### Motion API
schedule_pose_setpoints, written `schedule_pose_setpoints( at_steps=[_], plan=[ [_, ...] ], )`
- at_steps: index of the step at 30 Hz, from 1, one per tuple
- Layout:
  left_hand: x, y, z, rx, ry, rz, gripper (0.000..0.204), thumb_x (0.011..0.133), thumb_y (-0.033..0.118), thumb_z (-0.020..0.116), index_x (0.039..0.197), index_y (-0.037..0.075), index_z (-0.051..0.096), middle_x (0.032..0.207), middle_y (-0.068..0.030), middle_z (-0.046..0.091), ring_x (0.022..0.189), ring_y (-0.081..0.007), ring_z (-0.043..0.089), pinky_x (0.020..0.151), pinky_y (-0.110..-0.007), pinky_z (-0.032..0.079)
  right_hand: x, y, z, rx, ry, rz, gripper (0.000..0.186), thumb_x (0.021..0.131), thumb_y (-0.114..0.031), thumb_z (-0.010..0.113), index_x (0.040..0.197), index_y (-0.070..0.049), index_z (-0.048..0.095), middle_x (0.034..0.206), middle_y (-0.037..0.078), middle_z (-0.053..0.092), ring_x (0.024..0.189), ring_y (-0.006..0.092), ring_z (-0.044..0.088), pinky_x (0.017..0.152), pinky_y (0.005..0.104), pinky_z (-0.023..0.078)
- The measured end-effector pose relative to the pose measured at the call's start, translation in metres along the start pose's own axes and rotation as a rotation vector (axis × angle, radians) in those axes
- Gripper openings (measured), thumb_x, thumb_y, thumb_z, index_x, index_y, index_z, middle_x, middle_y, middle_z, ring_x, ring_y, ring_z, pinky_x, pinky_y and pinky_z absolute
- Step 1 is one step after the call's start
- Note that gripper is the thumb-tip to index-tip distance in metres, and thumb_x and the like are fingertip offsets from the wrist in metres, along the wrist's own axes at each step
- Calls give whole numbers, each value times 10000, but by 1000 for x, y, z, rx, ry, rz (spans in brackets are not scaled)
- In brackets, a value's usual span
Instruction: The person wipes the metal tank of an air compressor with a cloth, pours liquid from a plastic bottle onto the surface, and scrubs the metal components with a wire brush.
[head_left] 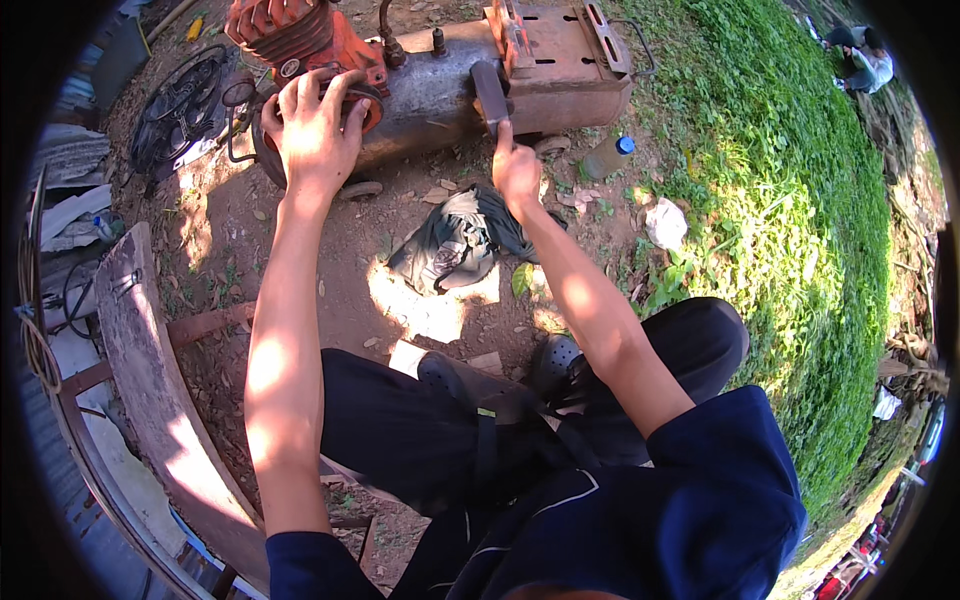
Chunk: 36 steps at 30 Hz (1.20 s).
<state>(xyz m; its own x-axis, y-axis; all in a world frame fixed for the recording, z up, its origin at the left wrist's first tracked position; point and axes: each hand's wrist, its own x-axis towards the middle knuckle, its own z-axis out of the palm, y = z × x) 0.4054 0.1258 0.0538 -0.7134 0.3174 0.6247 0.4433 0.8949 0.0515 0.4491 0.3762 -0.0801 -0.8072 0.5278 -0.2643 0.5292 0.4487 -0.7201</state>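
Note:
A rusty air compressor lies on the dirt ahead of me, with a grey-brown cylindrical tank (430, 105) and a red finned pump head (280, 35) at its left end. My left hand (318, 130) rests with spread fingers on the red round part below the fins and hides much of it. In my right hand (517, 172), closed with the forefinger stretched along it, is a dark flat oblong tool (490, 93). Its exact kind does not show. The tool's far end touches or hovers just before the tank, beside the rusty slotted bracket (560, 45).
A crumpled dark cloth (450, 240) lies on the soil between my arms. To the right stand a blue-capped bottle (608, 157) and a white crumpled bag (666, 223). A curved plank (165, 370) runs along my left. Another person (865, 60) sits beyond the grass.

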Motion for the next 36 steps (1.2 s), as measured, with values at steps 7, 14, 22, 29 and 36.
schedule_pose_setpoints(
  at_steps=[7, 14, 22, 29, 36],
  plan=[
    [4, 1, 0, -27, 45, 24, 352, 820, 280, 733, 1160, 233, 656, 1165, 2, 567, 1177, -245, 497, 1030, -492, 305, 29, -19, -19, 34, -81, 65, 933, 943, -725, 299, 911, 114, 705, 951, 386, 640, 1003, 514, 622, 913, 527, 473],
    [4, -4, -6, -57, 34, 13, 363, 821, 268, 719, 1176, 272, 645, 1154, 12, 548, 1169, -223, 490, 1029, -502, 287, 6, 17, 9, 4, 6, 16, 947, 948, -735, 241, 784, 92, 673, 757, 315, 595, 801, 441, 608, 771, 496, 460],
    [1, -1, -8, -38, -2, -2, 361, 811, 276, 744, 1159, 228, 658, 1174, 5, 582, 1194, -257, 491, 1044, -479, 292, -15, 23, 39, 21, 42, 65, 963, 939, -724, 286, 769, 137, 683, 767, 395, 614, 908, 503, 656, 844, 537, 473],
    [6, 0, -3, -14, 17, 25, 353, 827, 288, 734, 1170, 242, 659, 1180, -13, 581, 1189, -260, 498, 1020, -458, 315, 24, 5, 35, -241, 8, -423, 837, 902, -750, 385, 1064, 10, 695, 904, 341, 663, 916, 485, 658, 822, 548, 525],
    [3, -3, 5, 12, -36, 24, 344, 852, 334, 711, 1182, 258, 652, 1181, -38, 550, 1195, -266, 472, 1015, -476, 284, 25, 88, 22, -75, 128, -187, 689, 911, -659, 473, 1025, -30, 731, 886, 292, 686, 902, 470, 662, 819, 535, 519]
  ],
)
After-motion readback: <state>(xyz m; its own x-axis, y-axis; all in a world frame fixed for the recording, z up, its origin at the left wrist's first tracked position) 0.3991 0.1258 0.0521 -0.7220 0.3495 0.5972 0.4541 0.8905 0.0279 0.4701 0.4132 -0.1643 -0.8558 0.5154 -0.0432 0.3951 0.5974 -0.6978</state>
